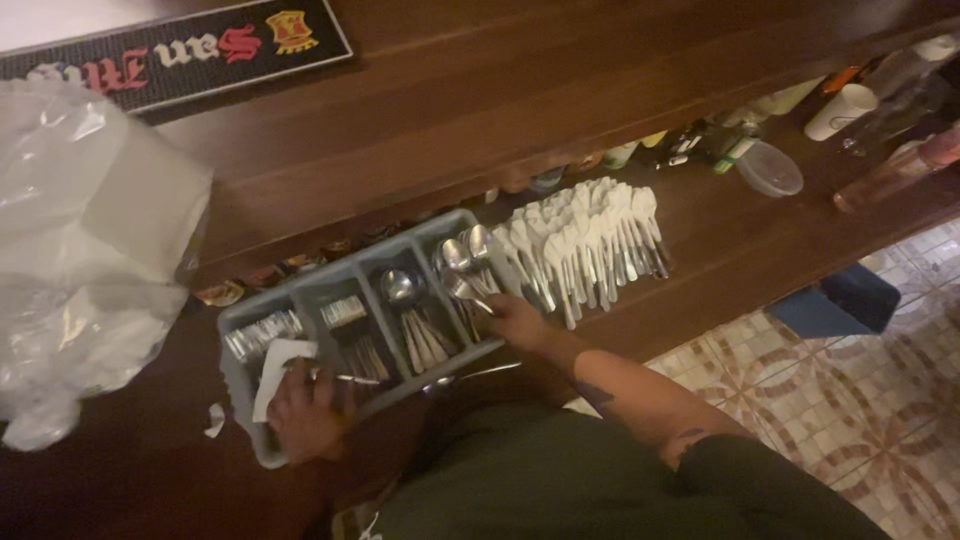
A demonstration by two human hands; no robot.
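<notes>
A grey cutlery tray (300,290) with several compartments lies on the lower wooden shelf, holding spoons and other cutlery. My left hand (305,408) rests at the tray's near left corner, gripping a white napkin (275,372) and a piece of cutlery. My right hand (517,320) reaches into the tray's right compartment and holds a spoon (465,290) among other spoons. To the right of the tray, several white-wrapped pieces of cutlery (590,240) lie in a row on the shelf.
A clear plastic bag of white napkins (85,240) sits at the left. A black bar mat (170,50) lies on the wooden counter above. Cups, bottles and a plastic lid (768,168) stand at the right. Tiled floor lies below right.
</notes>
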